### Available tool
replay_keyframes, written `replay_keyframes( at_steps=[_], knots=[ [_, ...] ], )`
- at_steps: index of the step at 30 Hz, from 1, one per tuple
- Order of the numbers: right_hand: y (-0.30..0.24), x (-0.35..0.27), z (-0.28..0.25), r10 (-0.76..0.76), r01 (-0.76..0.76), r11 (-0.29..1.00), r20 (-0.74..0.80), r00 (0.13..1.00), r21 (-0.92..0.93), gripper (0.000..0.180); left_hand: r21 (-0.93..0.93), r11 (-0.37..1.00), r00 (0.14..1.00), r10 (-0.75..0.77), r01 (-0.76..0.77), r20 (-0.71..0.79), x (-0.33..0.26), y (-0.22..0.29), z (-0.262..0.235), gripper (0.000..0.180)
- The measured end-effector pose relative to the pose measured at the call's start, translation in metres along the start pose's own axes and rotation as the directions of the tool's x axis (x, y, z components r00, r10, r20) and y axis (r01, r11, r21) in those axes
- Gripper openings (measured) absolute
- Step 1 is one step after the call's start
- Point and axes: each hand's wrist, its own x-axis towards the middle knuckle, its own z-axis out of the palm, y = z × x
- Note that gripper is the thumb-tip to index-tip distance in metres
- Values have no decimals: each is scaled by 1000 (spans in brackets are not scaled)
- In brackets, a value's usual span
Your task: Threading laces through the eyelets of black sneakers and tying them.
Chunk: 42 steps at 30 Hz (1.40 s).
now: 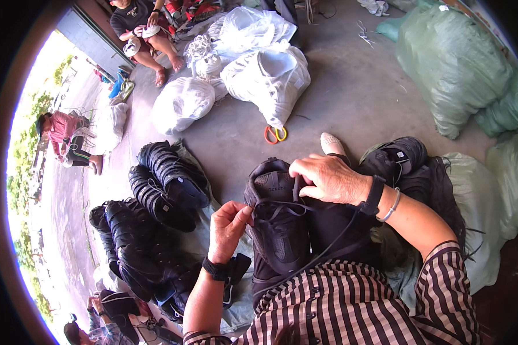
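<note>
A black lace-up shoe (281, 230) rests on my lap, its collar pointing away from me. A dark shoelace (279, 205) crosses loosely over its tongue, and a long end trails down to the right across my dark trousers. At the shoe's left edge, my left hand (228, 229) is closed, thumb and forefinger pinching the lace. My right hand (331, 179) reaches over from the right, its thumb and forefinger closed around the upper right edge of the shoe opening. Whether a bit of lace is also between those fingers is hidden.
Stacked black shoes (149, 247) lie on a sheet to my left, and more dark shoes (400, 158) to my right. Orange-and-yellow-handled scissors (275, 134) lie ahead. White bags (273, 80) and large green sacks (454, 66) stand farther off. Other people sit at left and far left.
</note>
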Motion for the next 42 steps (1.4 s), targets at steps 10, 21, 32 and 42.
replay_keyframes(
  at_steps=[10,21,32,42],
  knots=[
    [4,18,17,55,-12,972,179,982,-233,16,168,973,987,161,-156,-12,8,-7,14,18],
    [-41,23,-3,140,77,874,399,906,-481,21,51,989,990,140,-139,-16,9,-12,13,18],
    [20,18,-7,-202,206,978,322,925,22,19,45,992,992,120,-122,34,13,-18,8,19],
    [-5,19,16,84,-57,981,139,987,-186,20,13,992,989,128,-129,69,16,-18,7,20]
  ],
)
